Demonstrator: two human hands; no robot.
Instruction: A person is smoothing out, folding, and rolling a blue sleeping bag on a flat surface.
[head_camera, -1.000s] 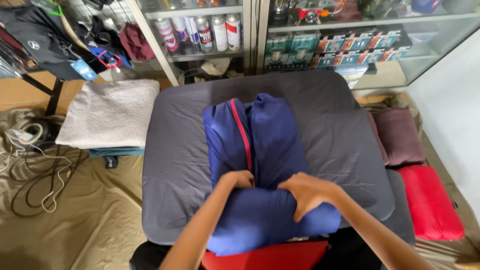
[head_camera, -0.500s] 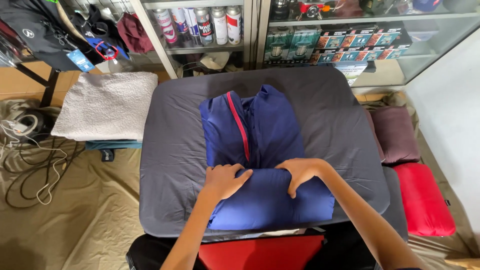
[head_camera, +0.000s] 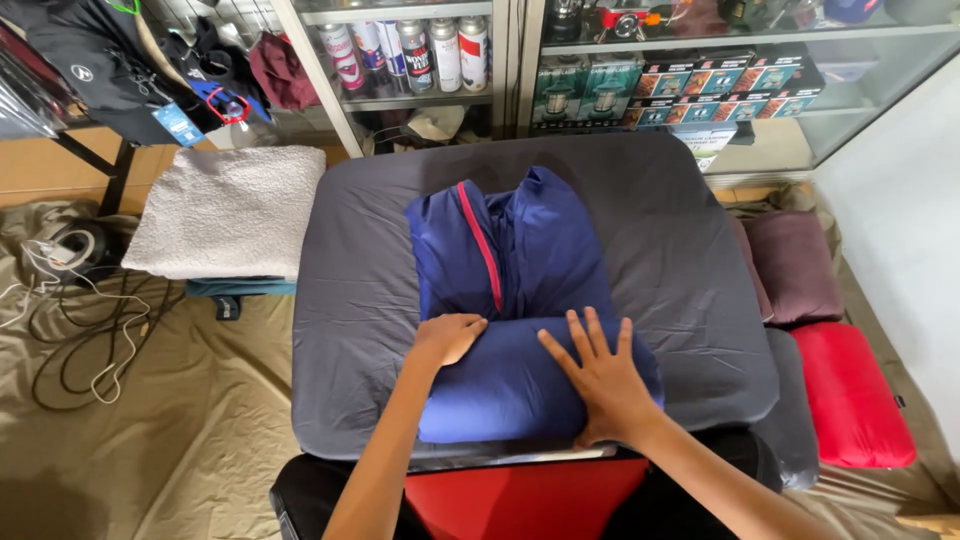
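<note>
A dark blue sleeping bag (head_camera: 515, 260) with a red zip line lies on a grey padded mat (head_camera: 350, 300). Its near end is rolled into a thick bundle (head_camera: 500, 385). My left hand (head_camera: 447, 337) rests curled on the roll's left top edge, fingers bent against the fabric. My right hand (head_camera: 598, 375) lies flat on the roll's right side with fingers spread, pressing down. Neither hand grips anything.
A folded beige fleece blanket (head_camera: 228, 210) lies left of the mat. Cables (head_camera: 70, 320) sprawl on the tan ground sheet. A maroon cushion (head_camera: 795, 265) and a red cushion (head_camera: 855, 395) lie at right. Glass shelves with cans and boxes (head_camera: 640, 85) stand behind. A red item (head_camera: 520, 500) sits near me.
The roll has grown away from me. My right hand released its grip and now lies flat with fingers spread. My left hand shifted onto the roll's left edge.
</note>
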